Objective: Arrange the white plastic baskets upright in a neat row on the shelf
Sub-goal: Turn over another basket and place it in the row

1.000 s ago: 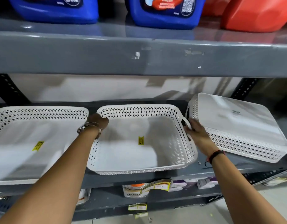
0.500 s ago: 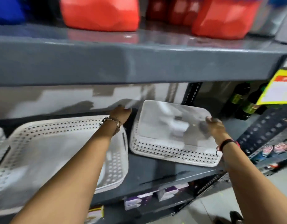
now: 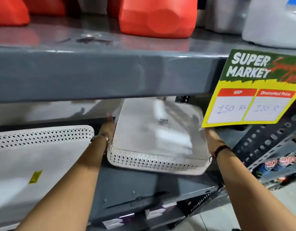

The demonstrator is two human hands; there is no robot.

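An upside-down white plastic basket (image 3: 154,139), flat bottom facing up, is lifted a little off the grey shelf (image 3: 135,189) and blurred. My left hand (image 3: 108,129) presses its left side and my right hand (image 3: 210,137) grips its right side. To the left an upright white basket (image 3: 35,157) with a perforated rim and a yellow sticker sits on the same shelf, close to my left forearm.
A grey upper shelf (image 3: 110,72) hangs low over the baskets, carrying red jugs (image 3: 157,19) and a white container (image 3: 273,24). A yellow supermarket price card (image 3: 250,95) hangs at the right. A perforated upright (image 3: 267,144) bounds the shelf's right end. Small boxes (image 3: 120,219) lie below.
The view has swung right. Both hands left the middle basket and closed on the sides of the upside-down basket, which now rises off the shelf.
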